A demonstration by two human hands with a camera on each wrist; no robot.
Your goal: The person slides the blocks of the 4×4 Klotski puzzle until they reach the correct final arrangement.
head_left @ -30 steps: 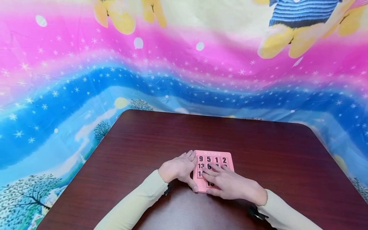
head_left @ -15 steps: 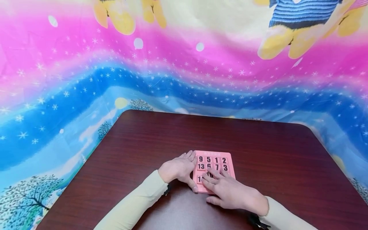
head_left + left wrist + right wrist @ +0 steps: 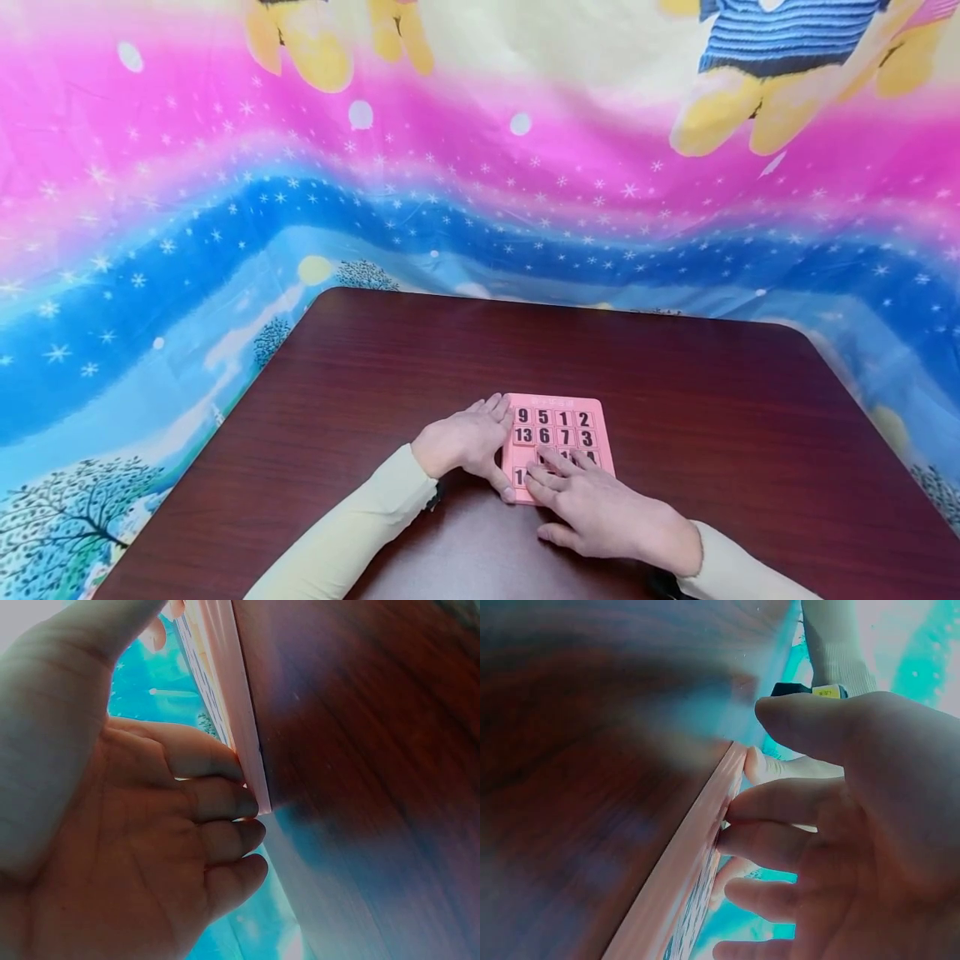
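Observation:
A pink number sliding puzzle point(image 3: 512, 458) lies flat on the dark table, its tiles printed with black numbers. The 9, 5, 1, 2 row and the 13, 6, 7, 3 row show plainly; a bare slot sits under the 13. My left hand point(image 3: 468, 442) is spread along the puzzle's left side, thumb at the near corner and fingers at the far one. Over the lower tiles, the right hand point(image 3: 603, 508) rests its extended fingertips, hiding part of the two near rows. In the right wrist view the puzzle's side point(image 3: 682, 847) runs beside those fingers.
The brown wooden table point(image 3: 420, 350) has rounded far corners. Behind it hangs a patterned cloth point(image 3: 465, 183) in pink and blue. Both forearms wear pale sleeves point(image 3: 352, 521), with dark bands near the wrists.
A tile in the left column has slid down from the third row to the bottom, leaving the slot under the 13. The right hand has shifted slightly nearer; the left stays put.

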